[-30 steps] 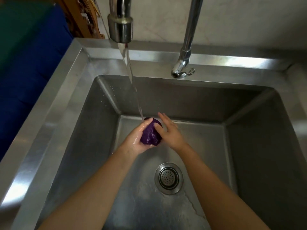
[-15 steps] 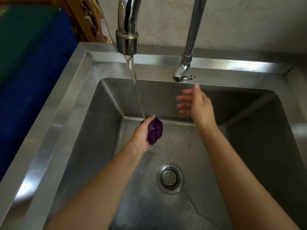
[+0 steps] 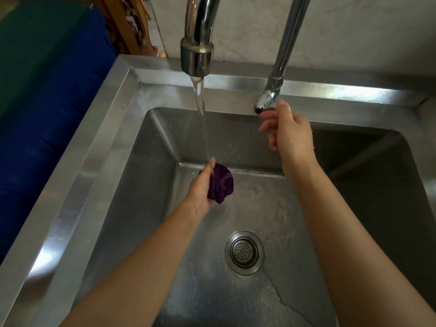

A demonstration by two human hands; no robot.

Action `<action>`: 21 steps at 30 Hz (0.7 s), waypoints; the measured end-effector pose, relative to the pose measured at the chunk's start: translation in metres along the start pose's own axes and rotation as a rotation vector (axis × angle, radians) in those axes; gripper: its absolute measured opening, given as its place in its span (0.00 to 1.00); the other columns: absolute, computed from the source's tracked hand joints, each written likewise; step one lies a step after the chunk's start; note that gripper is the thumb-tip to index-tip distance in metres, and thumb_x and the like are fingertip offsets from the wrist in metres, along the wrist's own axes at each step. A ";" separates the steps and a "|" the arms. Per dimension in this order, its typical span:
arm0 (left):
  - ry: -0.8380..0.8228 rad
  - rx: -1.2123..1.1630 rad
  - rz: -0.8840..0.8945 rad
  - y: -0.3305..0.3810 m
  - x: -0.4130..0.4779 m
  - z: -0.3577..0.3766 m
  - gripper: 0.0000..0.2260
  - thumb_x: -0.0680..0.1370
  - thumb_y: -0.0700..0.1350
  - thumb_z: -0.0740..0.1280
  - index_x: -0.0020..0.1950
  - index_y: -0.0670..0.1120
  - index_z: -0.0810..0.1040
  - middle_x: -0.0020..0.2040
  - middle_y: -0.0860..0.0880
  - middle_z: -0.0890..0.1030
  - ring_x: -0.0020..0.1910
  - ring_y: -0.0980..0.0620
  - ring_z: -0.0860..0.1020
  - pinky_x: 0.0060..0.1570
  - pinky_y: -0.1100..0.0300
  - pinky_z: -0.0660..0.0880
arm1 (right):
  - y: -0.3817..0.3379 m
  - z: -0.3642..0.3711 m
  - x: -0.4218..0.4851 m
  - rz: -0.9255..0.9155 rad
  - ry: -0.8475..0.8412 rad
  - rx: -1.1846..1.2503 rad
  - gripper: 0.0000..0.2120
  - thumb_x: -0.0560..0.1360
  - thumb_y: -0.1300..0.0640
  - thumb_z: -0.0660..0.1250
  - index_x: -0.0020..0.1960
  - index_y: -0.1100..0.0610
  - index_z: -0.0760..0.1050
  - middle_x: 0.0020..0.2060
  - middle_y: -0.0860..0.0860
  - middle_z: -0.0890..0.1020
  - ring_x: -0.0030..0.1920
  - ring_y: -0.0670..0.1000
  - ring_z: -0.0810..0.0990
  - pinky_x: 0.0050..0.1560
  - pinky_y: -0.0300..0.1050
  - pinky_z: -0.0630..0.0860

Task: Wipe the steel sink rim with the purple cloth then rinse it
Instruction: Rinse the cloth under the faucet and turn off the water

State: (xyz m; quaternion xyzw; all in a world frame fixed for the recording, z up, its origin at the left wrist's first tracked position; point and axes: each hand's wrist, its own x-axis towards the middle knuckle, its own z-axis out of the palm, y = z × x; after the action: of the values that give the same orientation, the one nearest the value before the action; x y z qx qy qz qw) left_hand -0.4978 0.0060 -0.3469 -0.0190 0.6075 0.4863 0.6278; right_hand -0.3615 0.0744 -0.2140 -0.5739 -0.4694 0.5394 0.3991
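I'm balling the purple cloth [image 3: 220, 182] in my left hand [image 3: 200, 188] under the stream [image 3: 203, 123], right hand [image 3: 289, 128] loosely open, reaching at the tap lever [image 3: 265, 103]; wet fingers may be slipping on it.

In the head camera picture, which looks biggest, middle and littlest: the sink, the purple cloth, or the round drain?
1. Sink, by far the biggest.
2. Drain.
3. Purple cloth, bunched up in the left hand.
The drain and cloth look nearly alike, so that order is unsure.

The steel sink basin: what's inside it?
A round metal drain strainer in the wet floor, and the left hand gripping a bunched purple cloth under running water. Whatever lies beneath the forearms is hidden.
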 end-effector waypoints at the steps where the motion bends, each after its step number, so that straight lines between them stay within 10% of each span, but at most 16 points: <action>1: -0.004 -0.001 -0.009 -0.001 0.000 0.000 0.18 0.70 0.60 0.70 0.49 0.47 0.79 0.42 0.47 0.82 0.39 0.50 0.81 0.33 0.59 0.75 | 0.001 0.001 0.001 -0.012 0.006 -0.004 0.19 0.81 0.49 0.52 0.41 0.54 0.77 0.31 0.49 0.77 0.28 0.45 0.70 0.32 0.39 0.67; 21: -0.011 0.014 -0.040 -0.015 0.001 -0.007 0.18 0.72 0.60 0.68 0.51 0.47 0.79 0.47 0.46 0.83 0.47 0.48 0.81 0.44 0.54 0.78 | 0.039 -0.014 0.014 -0.130 -0.253 0.331 0.19 0.82 0.56 0.49 0.48 0.60 0.77 0.32 0.51 0.73 0.28 0.47 0.63 0.29 0.40 0.60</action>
State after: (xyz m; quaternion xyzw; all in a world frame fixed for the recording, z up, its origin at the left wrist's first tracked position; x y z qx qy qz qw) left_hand -0.4943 -0.0059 -0.3577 -0.0241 0.6070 0.4695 0.6407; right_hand -0.3435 0.0796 -0.2541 -0.3968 -0.4569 0.6501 0.4595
